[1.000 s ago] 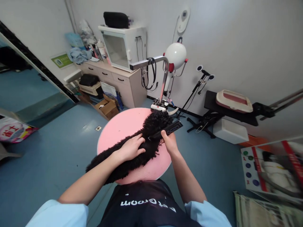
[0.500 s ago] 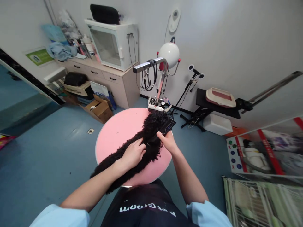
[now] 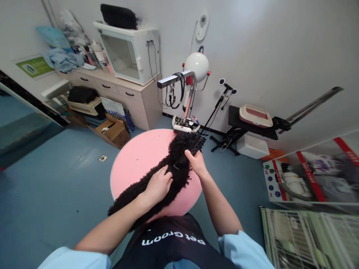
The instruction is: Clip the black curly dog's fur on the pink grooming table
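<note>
A black curly-haired animal, seemingly a dog (image 3: 146, 178), stretches diagonally over a round pink table (image 3: 131, 157). Its face cannot be made out in the dark coat. My right hand (image 3: 196, 163) is wrapped round a black hair clipper (image 3: 191, 150), thumb on top. The clipper's head lies against the fur of the back, close to my left fingertips. Flat on the back rests my left hand (image 3: 159, 184), its fingers extended over the coat and a little bent, holding no tool.
At the table's far edge stands a metal grooming arm (image 3: 179, 77) with black loops, above a white bottle (image 3: 181, 129). Behind are a white glass-door cabinet (image 3: 123, 52) and a cardboard box (image 3: 114, 130). Wire cages (image 3: 297, 235) stand at right.
The view has shifted slightly, so the room sits further left. The clipper has moved a little over the back, and its head shows more plainly. My left hand stays on the coat.
</note>
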`<state>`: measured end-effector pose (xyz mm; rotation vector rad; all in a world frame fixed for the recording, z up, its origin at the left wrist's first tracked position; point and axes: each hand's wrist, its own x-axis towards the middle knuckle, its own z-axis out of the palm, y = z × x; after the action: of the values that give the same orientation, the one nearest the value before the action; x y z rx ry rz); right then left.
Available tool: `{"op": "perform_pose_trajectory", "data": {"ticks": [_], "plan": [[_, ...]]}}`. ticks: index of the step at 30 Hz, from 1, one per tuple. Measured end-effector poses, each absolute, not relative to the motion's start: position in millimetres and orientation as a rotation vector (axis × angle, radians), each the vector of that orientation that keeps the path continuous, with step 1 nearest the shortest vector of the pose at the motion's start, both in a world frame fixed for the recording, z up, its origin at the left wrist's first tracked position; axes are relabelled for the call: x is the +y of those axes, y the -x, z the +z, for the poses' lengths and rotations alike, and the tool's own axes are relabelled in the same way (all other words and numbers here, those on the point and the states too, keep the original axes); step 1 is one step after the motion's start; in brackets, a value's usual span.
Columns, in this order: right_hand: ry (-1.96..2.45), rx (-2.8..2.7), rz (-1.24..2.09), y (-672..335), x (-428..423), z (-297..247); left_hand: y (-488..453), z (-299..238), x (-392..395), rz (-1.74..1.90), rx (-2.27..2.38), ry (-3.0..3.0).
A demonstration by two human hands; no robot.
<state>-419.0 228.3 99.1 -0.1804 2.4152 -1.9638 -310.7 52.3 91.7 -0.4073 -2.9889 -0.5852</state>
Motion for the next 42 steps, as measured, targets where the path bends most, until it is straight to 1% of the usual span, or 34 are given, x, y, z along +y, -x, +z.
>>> {"op": "perform_pose_trajectory", "data": {"ticks": [3, 6, 11, 13, 17, 21, 24, 26, 30, 33, 35, 37, 39, 42], "plan": [[0.145, 2.394, -1.927, 421.5, 223.0, 97.2, 308.7, 89.5, 49.8, -0.582, -2.983, 0.367], [0.266, 2.273, -1.830, 424.9, 221.3, 97.5, 302.4, 86.1, 47.7, -0.585, -2.983, 0.308], [0.180, 2.476, -1.883, 427.1, 217.4, 102.0, 292.4, 79.2, 45.8, -0.528, -2.979, 0.251], [0.243, 2.409, -1.836, 426.9, 217.0, 102.6, 289.4, 77.3, 44.3, -0.521, -2.987, 0.230], [0.387, 2.230, -1.711, 429.5, 217.3, 102.2, 282.3, 75.9, 39.4, -0.603, -2.999, 0.229], [0.291, 2.345, -1.830, 430.4, 210.9, 99.4, 279.4, 78.9, 35.6, -0.629, -2.991, 0.229], [0.388, 2.214, -1.694, 432.2, 210.4, 96.6, 280.2, 81.5, 33.1, -0.670, -3.033, 0.227], [0.415, 2.159, -1.675, 433.7, 213.3, 94.7, 279.6, 83.2, 30.4, -0.713, -3.080, 0.238], [0.433, 2.240, -1.806, 422.0, 222.8, 87.9, 281.3, 96.6, 25.4, -0.707, -3.133, 0.293], [0.537, 2.297, -1.862, 391.5, 235.8, 75.7, 303.0, 117.8, 29.3, -0.738, -3.094, 0.498], [0.585, 2.350, -1.998, 364.3, 245.2, 63.0, 333.8, 130.0, 38.2, -0.828, -3.066, 0.602], [0.581, 2.301, -2.113, 338.5, 250.9, 48.8, 375.1, 134.2, 50.9, -0.939, -3.148, 0.500], [0.526, 2.162, -2.201, 320.4, 251.3, 36.1, 419.0, 128.7, 64.7, -1.063, -3.344, 0.294], [0.421, 2.026, -2.330, 314.8, 247.5, 23.5, 469.8, 109.0, 81.7, -1.176, -3.402, 0.315]]}}
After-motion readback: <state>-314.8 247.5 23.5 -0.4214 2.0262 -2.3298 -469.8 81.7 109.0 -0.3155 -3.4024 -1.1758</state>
